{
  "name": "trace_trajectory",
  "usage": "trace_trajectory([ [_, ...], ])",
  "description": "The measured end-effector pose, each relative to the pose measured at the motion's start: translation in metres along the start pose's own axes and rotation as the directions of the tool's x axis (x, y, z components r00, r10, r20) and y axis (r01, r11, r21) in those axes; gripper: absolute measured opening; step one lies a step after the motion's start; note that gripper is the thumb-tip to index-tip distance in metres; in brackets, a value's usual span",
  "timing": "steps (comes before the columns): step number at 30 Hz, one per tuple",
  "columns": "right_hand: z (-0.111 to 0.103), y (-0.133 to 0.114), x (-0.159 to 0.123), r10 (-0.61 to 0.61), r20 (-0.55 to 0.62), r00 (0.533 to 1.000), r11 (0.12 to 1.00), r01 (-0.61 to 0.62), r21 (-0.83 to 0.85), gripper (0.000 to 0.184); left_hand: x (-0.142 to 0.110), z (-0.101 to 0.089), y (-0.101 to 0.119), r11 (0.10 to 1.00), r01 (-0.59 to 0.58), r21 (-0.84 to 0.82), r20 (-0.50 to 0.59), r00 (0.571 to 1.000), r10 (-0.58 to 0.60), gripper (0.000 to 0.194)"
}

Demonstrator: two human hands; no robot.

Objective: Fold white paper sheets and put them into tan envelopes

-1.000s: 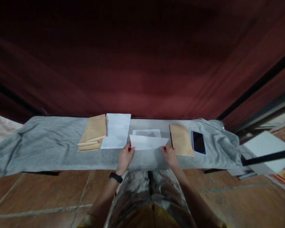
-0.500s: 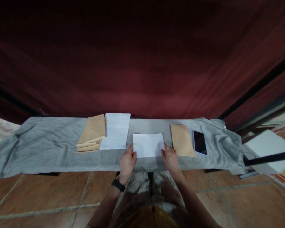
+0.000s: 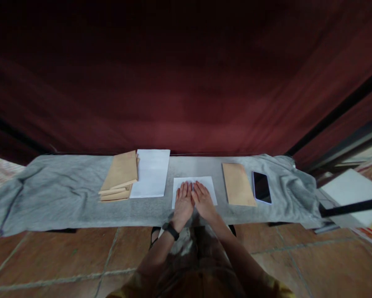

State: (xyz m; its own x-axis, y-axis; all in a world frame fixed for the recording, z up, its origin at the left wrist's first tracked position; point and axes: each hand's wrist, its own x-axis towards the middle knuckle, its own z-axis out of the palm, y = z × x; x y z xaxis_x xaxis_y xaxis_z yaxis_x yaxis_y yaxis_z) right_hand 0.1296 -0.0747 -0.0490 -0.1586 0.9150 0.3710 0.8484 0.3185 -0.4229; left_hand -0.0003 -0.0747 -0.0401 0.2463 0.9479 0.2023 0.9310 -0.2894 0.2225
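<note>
A white sheet of paper [image 3: 210,184], which looks folded, lies on the grey cloth in front of me. My left hand [image 3: 183,203] rests flat on its middle, fingers stretched forward. Right beside it, my right hand [image 3: 202,201] also presses flat on the paper, the two hands nearly touching. Both hide the sheet's centre and part of its near edge. To the left is a larger white sheet or stack of paper [image 3: 151,173]. A brown envelope [image 3: 239,184] lies alone to the right.
Several brown envelopes [image 3: 121,170] are piled at the left, against the larger white paper. A phone [image 3: 262,187] with a dark screen lies right of the single envelope. Grey cloth [image 3: 64,198] covers the narrow table; a dark red curtain [image 3: 186,103] hangs behind it.
My hands have moved inward from the left and right edges of the folded paper. They now lie flat side by side on its middle.
</note>
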Motion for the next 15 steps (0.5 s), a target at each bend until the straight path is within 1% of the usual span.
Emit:
trace_trajectory([
  [3, 0.014, -0.005, 0.011, 0.007, 0.089, 0.996, 0.998, -0.002, -0.057, 0.050, 0.012, 0.011, 0.002, 0.998, -0.014, 0.058, 0.080, 0.997, 0.010, 0.057],
  [5, 0.019, 0.000, 0.013, 0.034, 0.106, 0.994, 0.994, -0.022, -0.107, 0.050, 0.016, 0.015, -0.002, 0.996, 0.008, 0.084, 0.088, 0.996, -0.015, 0.058],
  [7, 0.022, 0.008, 0.012, 0.048, 0.092, 0.995, 0.988, -0.033, -0.154, 0.049, 0.018, 0.017, -0.008, 0.994, 0.039, 0.099, 0.064, 0.997, -0.045, 0.058],
  [10, 0.024, 0.019, 0.009, 0.057, 0.035, 0.998, 0.975, -0.049, -0.216, 0.049, 0.017, 0.018, -0.015, 0.991, 0.081, 0.109, 0.003, 0.997, -0.081, 0.059],
  [15, 0.019, 0.032, 0.004, 0.103, -0.051, 0.993, 0.952, -0.113, -0.286, 0.053, 0.015, 0.022, -0.024, 0.981, 0.176, 0.083, -0.089, 0.982, -0.169, 0.063],
])
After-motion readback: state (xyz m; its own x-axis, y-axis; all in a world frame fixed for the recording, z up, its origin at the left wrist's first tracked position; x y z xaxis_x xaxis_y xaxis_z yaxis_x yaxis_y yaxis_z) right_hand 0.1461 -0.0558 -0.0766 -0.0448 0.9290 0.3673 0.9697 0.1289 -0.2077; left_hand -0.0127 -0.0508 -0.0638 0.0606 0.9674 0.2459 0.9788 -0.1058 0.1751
